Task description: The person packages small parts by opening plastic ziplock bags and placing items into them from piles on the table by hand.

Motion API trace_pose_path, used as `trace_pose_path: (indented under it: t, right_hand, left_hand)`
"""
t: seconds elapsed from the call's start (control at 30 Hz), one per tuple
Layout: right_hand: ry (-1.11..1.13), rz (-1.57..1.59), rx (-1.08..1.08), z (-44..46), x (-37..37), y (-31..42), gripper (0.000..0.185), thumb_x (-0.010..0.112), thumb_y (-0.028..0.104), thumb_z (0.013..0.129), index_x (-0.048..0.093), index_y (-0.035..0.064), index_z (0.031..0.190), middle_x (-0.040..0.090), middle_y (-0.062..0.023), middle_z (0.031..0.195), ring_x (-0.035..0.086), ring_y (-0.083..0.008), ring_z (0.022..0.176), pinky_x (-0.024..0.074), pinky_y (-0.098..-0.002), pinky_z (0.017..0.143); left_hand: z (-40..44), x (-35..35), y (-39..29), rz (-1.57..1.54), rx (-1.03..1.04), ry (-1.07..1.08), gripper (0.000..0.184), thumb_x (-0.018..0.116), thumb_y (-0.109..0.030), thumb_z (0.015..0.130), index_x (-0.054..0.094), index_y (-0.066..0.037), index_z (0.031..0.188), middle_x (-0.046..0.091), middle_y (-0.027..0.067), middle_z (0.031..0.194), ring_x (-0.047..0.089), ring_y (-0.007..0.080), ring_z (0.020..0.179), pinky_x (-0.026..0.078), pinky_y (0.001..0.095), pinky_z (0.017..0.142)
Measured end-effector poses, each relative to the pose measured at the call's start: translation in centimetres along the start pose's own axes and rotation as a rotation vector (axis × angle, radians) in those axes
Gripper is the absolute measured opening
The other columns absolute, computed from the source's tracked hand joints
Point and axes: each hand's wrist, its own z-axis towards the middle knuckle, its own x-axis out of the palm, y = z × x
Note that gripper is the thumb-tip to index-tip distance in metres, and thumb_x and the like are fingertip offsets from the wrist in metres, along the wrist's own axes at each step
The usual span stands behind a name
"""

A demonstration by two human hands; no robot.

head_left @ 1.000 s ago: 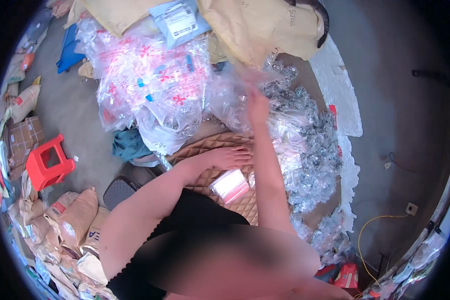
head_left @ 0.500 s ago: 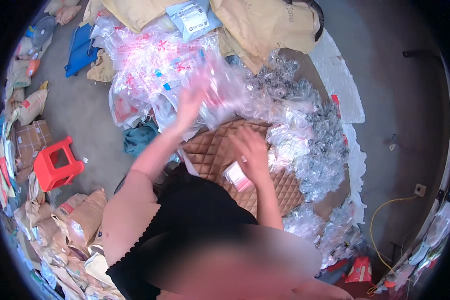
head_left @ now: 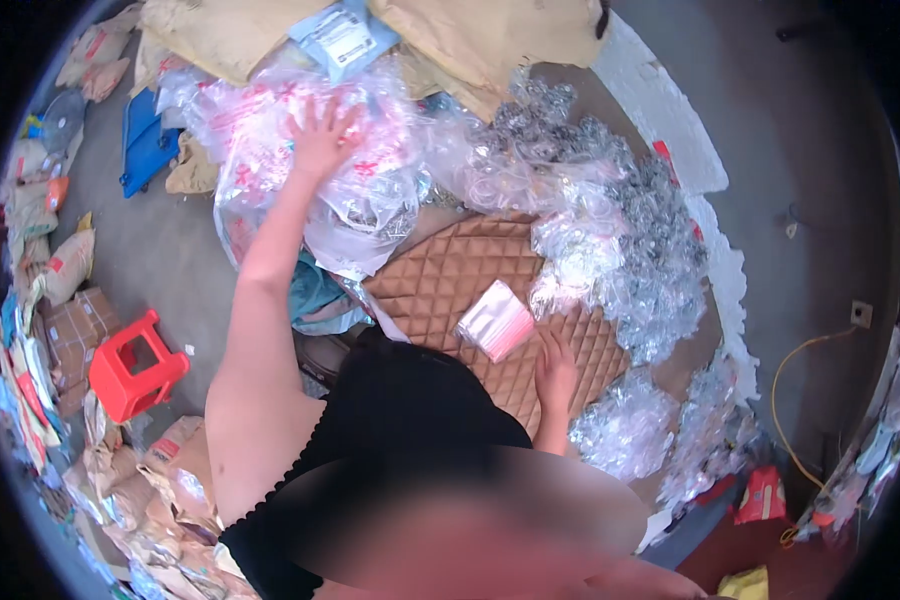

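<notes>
Plastic (head_left: 655, 265), clear and crumpled, hems in the far right edge of the quilted mat (head_left: 445, 265) that I watch through the head camera, and a looser clump (head_left: 625, 425) sits by its near right edge. A teal cloth (head_left: 320, 295) bunches at the left edge. Past the far left edge I see the bag pile (head_left: 380, 175), clear with red print, backed by brown paper sacks (head_left: 470, 40) and a blue packet (head_left: 342, 42); a red stool (head_left: 115, 385) stands well apart on the left. The left hand (head_left: 320, 150) is over the bag pile, fingers spread apart and pointing away from me. The packet stack (head_left: 497, 320) lies near the middle of the mat, its pink side turned towards the right hand (head_left: 557, 372). It looks almost square and sits cornerwise, so I cannot name a long axis. The right hand is just beside it, fingers loosely stretched out; whether they touch the mat I cannot tell
</notes>
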Motion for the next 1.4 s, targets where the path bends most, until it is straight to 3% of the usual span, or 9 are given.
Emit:
trace_pose_path:
  t: [0.33,0.67,0.77,0.8,0.87,1.07,1.17,1.23,1.4]
  right_hand:
    - [0.192,0.011,0.334,-6.2,3.8,-1.7,0.031,0.059,0.016,0.09,0.065,0.0144,0.12,0.068,-0.0183,0.106,0.064,-0.0383,0.097,0.0523,-0.0465,0.079]
    - [0.185,0.126,0.541,-10.9,6.9,-4.5,0.037,0.061,0.022,0.092,0.06,0.0147,0.128,0.07,-0.0172,0.103,0.067,-0.0349,0.09,0.0534,-0.0444,0.076]
    - [0.004,0.604,0.565,-10.2,10.9,-7.1,0.048,0.066,0.022,0.09,0.054,0.0091,0.135,0.07,-0.0121,0.105,0.068,-0.0238,0.09,0.0534,-0.0362,0.078]
    - [-0.009,0.71,0.569,-9.1,11.6,-7.5,0.052,0.067,0.022,0.089,0.052,0.0072,0.137,0.069,-0.0108,0.105,0.067,-0.0205,0.09,0.0529,-0.0335,0.079]
    - [-0.011,0.997,0.673,-5.8,9.6,-4.8,0.052,0.064,0.02,0.089,0.05,0.01,0.138,0.071,-0.0129,0.1,0.068,-0.0257,0.09,0.054,-0.0366,0.079]
    - [0.562,0.729,0.211,-4.6,10.0,-7.8,0.035,0.066,0.022,0.09,0.065,0.0063,0.12,0.07,-0.0081,0.095,0.066,-0.0167,0.085,0.0533,-0.0316,0.076]
    - [0.23,0.651,0.659,-1.9,6.9,-9.7,0.032,0.067,0.029,0.088,0.068,0.0057,0.111,0.071,-0.0129,0.093,0.069,-0.0229,0.084,0.0536,-0.0362,0.074]
    - [-0.171,0.405,0.56,1.3,7.1,-10.8,0.035,0.069,0.031,0.084,0.065,0.0065,0.109,0.067,-0.0143,0.098,0.066,-0.0301,0.089,0.0529,-0.0413,0.077]
    - [-0.222,0.062,0.261,5.5,10.3,-11.1,0.033,0.071,0.025,0.082,0.061,0.0059,0.108,0.062,-0.0154,0.105,0.063,-0.0351,0.093,0.0523,-0.0423,0.08]
  left_hand:
    - [6.9,1.2,1.7,0.181,-0.407,0.27,0.062,0.044,-0.059,0.093,0.041,-0.03,0.148,0.022,0.0055,0.162,0.016,0.0454,0.146,0.014,0.0787,0.105]
    - [-2.1,-6.2,-8.0,-0.348,0.058,-0.698,0.044,0.068,-0.014,0.075,0.061,-0.008,0.118,0.059,0.0171,0.116,0.053,0.0348,0.111,0.04,0.0541,0.094]
    - [-10.2,-10.4,-21.6,-0.627,0.585,0.086,0.019,0.064,-0.013,0.073,0.055,0.0,0.083,0.059,0.02,0.091,0.055,0.0393,0.088,0.045,0.0477,0.076]
    - [-12.7,-15.3,-24.7,-0.771,0.712,0.401,0.033,0.068,-0.017,0.074,0.06,0.0,0.102,0.061,0.0205,0.107,0.056,0.0387,0.101,0.046,0.047,0.087]
    - [-18.9,-7.7,-27.2,-0.752,0.993,0.416,0.07,0.074,-0.025,0.078,0.047,-0.006,0.139,0.046,0.0181,0.145,0.045,0.0375,0.132,0.036,0.0451,0.111]
    - [-21.0,-5.1,-28.8,-0.605,1.072,0.323,0.041,0.064,-0.013,0.076,0.064,-0.009,0.117,0.058,0.0051,0.135,0.056,0.0262,0.122,0.05,0.0397,0.095]
    - [-21.1,-5.5,-28.0,-0.705,1.102,0.395,0.031,0.064,-0.015,0.077,0.068,-0.009,0.107,0.063,0.0055,0.127,0.059,0.0273,0.117,0.051,0.0389,0.092]
    - [-20.7,-6.1,-28.2,-0.807,1.147,0.338,0.018,0.064,-0.015,0.078,0.068,-0.009,0.094,0.067,0.0063,0.111,0.061,0.0269,0.108,0.052,0.0397,0.086]
    - [-20.5,-8.6,-28.8,-0.825,0.974,0.546,0.01,0.066,-0.015,0.081,0.062,-0.006,0.081,0.061,0.0101,0.082,0.06,0.031,0.083,0.049,0.0431,0.072]
